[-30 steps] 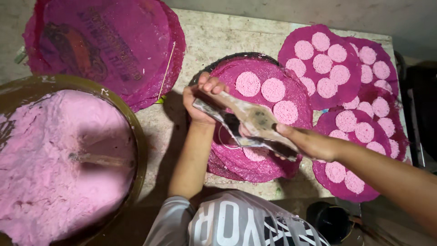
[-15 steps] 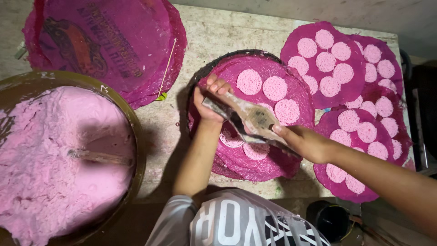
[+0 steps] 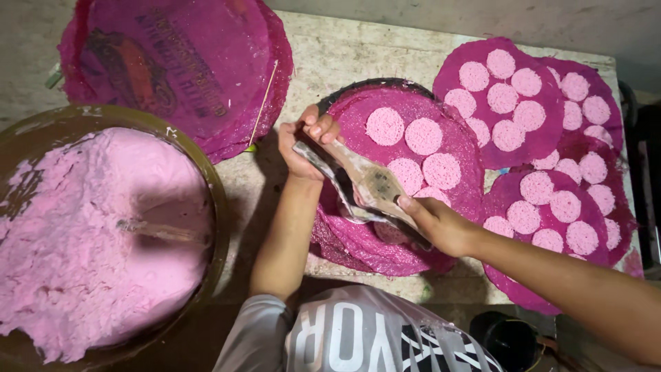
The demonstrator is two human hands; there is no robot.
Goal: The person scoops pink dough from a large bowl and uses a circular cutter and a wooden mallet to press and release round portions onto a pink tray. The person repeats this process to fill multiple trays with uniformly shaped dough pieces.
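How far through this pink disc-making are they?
Done: the round mats on the right are covered with pale pink discs. In hand: the left hand and right hand hold a scoop-like tool over the middle mat, which has four discs showing. Left: its near part is bare, and the big bowl is heaped with pink paste.

Basin (image 3: pixel 213 207) of pink paste (image 3: pixel 82 241)

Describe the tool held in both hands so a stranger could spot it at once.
Find the big brown tub of pale pink paste, then look right to the middle magenta mat. Above it, both hands hold a flat grey scraper, the only dull, unpink thing there.
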